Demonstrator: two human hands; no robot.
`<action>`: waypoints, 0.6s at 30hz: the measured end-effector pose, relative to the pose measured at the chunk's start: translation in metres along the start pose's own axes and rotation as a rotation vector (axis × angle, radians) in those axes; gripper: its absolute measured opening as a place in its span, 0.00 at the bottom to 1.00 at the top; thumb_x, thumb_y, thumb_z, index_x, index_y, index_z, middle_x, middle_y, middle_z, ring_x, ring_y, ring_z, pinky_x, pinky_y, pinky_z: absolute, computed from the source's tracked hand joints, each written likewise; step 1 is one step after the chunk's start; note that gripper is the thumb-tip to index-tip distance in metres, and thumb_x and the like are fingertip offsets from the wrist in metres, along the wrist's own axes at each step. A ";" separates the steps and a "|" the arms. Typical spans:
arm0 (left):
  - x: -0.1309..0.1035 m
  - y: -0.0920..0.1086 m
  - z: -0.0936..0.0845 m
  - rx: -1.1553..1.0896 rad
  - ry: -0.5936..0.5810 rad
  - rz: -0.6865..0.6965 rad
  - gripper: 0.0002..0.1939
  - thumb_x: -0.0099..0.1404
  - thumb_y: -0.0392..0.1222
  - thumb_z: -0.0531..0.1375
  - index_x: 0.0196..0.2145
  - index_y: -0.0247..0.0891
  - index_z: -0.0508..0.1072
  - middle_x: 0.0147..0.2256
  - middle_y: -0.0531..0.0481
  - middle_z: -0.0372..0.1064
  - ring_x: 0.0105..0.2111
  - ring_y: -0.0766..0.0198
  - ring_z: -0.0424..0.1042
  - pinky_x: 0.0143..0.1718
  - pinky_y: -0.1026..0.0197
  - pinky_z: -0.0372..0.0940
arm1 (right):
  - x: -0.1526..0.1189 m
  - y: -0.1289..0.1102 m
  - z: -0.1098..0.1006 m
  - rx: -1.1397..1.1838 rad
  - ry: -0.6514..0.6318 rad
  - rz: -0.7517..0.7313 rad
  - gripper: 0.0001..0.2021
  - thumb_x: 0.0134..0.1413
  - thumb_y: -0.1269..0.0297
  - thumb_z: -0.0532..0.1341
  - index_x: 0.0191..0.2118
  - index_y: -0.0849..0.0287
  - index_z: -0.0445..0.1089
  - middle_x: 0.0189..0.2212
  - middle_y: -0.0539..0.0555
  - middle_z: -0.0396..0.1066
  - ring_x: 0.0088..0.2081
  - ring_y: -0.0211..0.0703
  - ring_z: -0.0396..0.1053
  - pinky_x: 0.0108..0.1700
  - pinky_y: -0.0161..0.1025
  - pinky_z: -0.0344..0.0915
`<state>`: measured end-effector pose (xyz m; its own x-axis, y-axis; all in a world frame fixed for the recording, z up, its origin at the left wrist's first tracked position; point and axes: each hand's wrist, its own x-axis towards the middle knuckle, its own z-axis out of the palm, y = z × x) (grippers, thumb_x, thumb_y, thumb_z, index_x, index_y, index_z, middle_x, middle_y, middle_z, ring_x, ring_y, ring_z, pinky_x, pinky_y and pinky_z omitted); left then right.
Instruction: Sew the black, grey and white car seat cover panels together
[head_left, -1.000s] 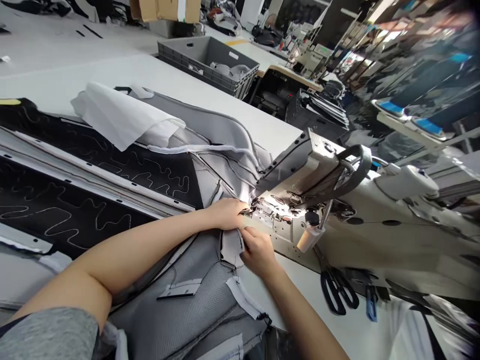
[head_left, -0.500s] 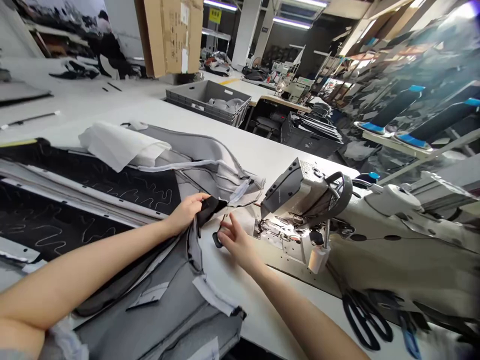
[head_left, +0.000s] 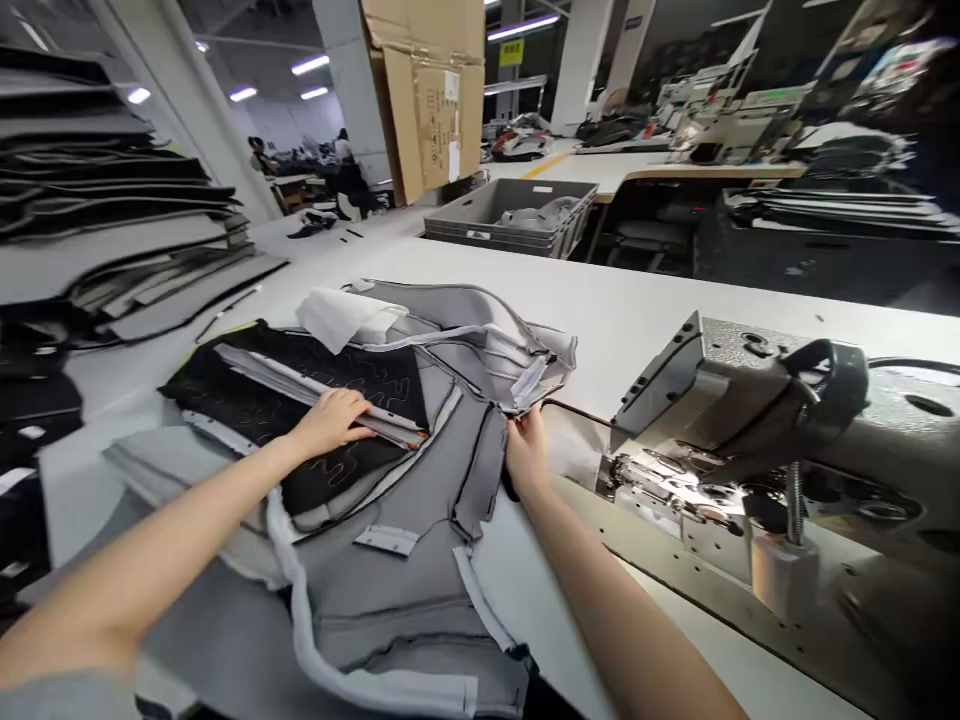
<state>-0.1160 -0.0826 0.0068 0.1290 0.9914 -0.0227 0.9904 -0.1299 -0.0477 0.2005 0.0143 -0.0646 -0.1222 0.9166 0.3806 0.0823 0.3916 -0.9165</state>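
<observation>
— When looking down at the white table (head_left: 600,310), what to spot first?
— Grey cloth (head_left: 390,590), big and bumpy, spread over the front, left of the sewing machine (head_left: 757,400). Joined up close to it, a black part (head_left: 330,485) with squiggly pale lines.
— And the left hand (head_left: 328,428)?
— Laid across the pale strips (head_left: 270,378) on the black part. Fingers bent over, half curled. Squeezing or just resting? Can't tell.
— And the right hand (head_left: 529,458)?
— Up at the right edge of the grey cloth, touching. Fingers curled in close, tips partly hidden. Pinching tight or not? Can't tell either.
— Near the machine too?
— Yes, just beside, but not touching. Very bright under there!
— And farther back?
— First a floppy white piece (head_left: 345,318), lying on the cloth. Then a grey crate (head_left: 517,241) with pale bits inside, and a tall brown box (head_left: 427,110) near the crate.
</observation>
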 end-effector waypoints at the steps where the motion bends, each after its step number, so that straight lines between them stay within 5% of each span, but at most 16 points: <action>1: 0.003 0.001 -0.001 0.011 0.001 0.024 0.21 0.62 0.54 0.58 0.47 0.38 0.69 0.50 0.40 0.63 0.53 0.49 0.59 0.58 0.49 0.49 | -0.001 -0.001 0.001 0.066 0.023 0.025 0.23 0.52 0.62 0.48 0.55 0.59 0.53 0.50 0.62 0.67 0.51 0.42 0.67 0.53 0.44 0.64; 4: 0.014 0.006 -0.010 0.006 -0.012 0.024 0.27 0.60 0.55 0.61 0.51 0.36 0.66 0.54 0.38 0.60 0.54 0.50 0.58 0.56 0.53 0.51 | -0.003 -0.003 0.001 0.212 0.050 0.090 0.20 0.48 0.59 0.53 0.48 0.58 0.58 0.48 0.61 0.68 0.48 0.43 0.69 0.52 0.44 0.64; 8: 0.014 0.010 -0.013 0.007 -0.059 -0.013 0.20 0.62 0.56 0.59 0.41 0.36 0.69 0.41 0.43 0.67 0.43 0.55 0.64 0.47 0.58 0.57 | -0.007 -0.003 -0.004 0.294 0.045 0.161 0.17 0.42 0.59 0.57 0.41 0.57 0.61 0.43 0.58 0.70 0.45 0.44 0.69 0.50 0.43 0.64; 15: -0.019 0.050 -0.003 0.014 -0.046 0.102 0.13 0.66 0.51 0.55 0.33 0.38 0.68 0.35 0.46 0.66 0.38 0.58 0.65 0.41 0.60 0.57 | -0.008 -0.003 -0.015 0.240 0.150 0.210 0.15 0.38 0.61 0.55 0.36 0.58 0.63 0.34 0.54 0.70 0.37 0.45 0.66 0.43 0.42 0.63; 18: -0.037 0.051 0.001 0.017 -0.008 0.126 0.15 0.68 0.52 0.51 0.32 0.38 0.67 0.33 0.47 0.66 0.36 0.58 0.64 0.39 0.59 0.58 | -0.007 -0.003 -0.016 0.227 0.164 0.197 0.16 0.37 0.62 0.53 0.37 0.58 0.64 0.33 0.53 0.70 0.36 0.44 0.65 0.42 0.41 0.62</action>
<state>-0.0699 -0.1255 0.0041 0.2517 0.9671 -0.0374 0.9654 -0.2537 -0.0609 0.2166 0.0080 -0.0629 0.0360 0.9808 0.1918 -0.1355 0.1949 -0.9714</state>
